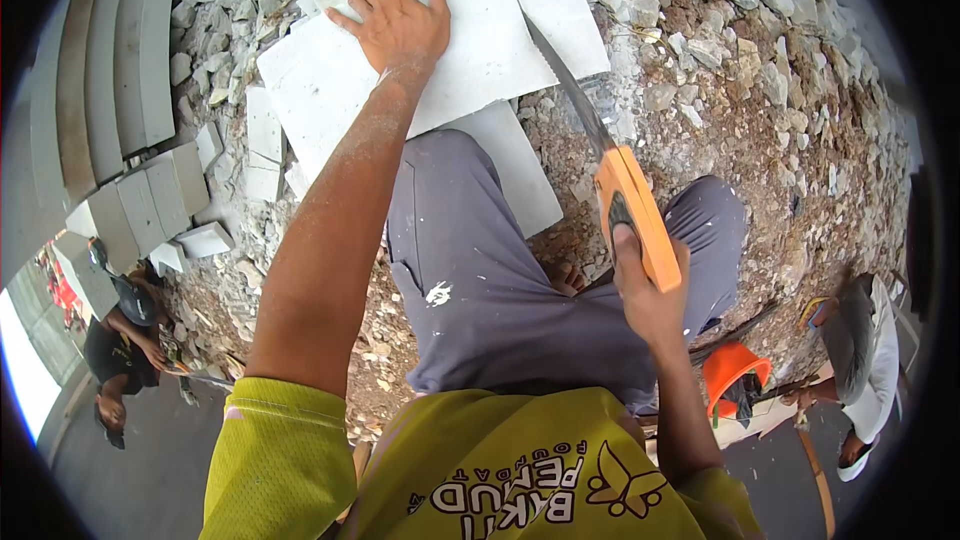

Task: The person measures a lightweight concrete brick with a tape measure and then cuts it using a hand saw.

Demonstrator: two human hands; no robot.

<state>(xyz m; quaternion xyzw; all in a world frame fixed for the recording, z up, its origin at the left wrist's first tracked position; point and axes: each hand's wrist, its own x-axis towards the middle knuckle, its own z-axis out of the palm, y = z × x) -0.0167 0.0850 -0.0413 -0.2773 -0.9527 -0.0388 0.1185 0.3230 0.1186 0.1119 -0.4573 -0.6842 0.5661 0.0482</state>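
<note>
A: Right hand (645,285) first: its grip is closed tight around the orange handle of the handsaw (610,175), fingers wrapped round the far side and mostly out of sight.

B: And the blade?

A: It runs up from the handle to the right edge of the white block (480,40) and meets it there. The tip is lost against the block, so I can't tell how deep it sits.

B: The left hand (398,25)?

A: Flat on top of the white block, fingers spread, palm down, pressing rather than gripping. The block lies on rubble (740,70), above the knees in grey trousers (480,280).

B: Anything under the block?

A: A second pale slab (520,175) pokes out just below it, partly covered by the trousers. More white pieces lie left of the block, their edges bent by the lens.

B: And farther left?

A: Stacked grey blocks (120,70), cut off by the dark rim. Below them a person in dark clothes (115,345); well right of the block another person in white (865,360), half out of frame. An orange object (730,365) near them is hard to make out.
</note>
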